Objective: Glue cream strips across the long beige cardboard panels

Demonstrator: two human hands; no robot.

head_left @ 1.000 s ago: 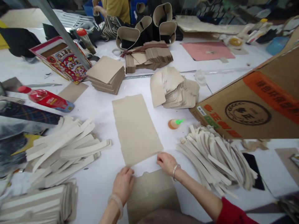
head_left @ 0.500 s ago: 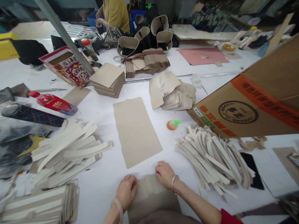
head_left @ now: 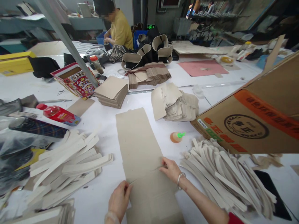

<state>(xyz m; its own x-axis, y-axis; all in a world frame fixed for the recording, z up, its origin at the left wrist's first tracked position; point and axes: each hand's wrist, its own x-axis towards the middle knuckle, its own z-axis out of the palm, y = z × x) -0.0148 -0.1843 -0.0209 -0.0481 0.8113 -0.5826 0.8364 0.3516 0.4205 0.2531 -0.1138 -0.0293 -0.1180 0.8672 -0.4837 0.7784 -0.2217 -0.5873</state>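
Observation:
My left hand [head_left: 119, 199] pinches the left far corner of a thin beige board sheet [head_left: 151, 189]. The right far corner is pinched by my right hand [head_left: 171, 170], which wears a bracelet. The far edge of this held sheet overlaps the near end of a flat beige board sheet [head_left: 135, 140] on the white table. Toward my body, the lower part of the held sheet runs out of view. Right of the flat sheet stands a small glue bottle [head_left: 176, 137] with a green tip and amber contents.
Loose pale strips [head_left: 67, 168] lie left, more strips [head_left: 224, 174] right. Beyond are a square board stack [head_left: 112, 91], fanned board pieces [head_left: 175, 102] and a large carton [head_left: 245, 124]. A red bottle [head_left: 59, 114] lies left. A person in yellow [head_left: 121, 29] works across the table.
Both hands have moved forward, bringing a board sheet's far edge over the near end of the flat sheet. The camera view has tilted up, showing more of the room.

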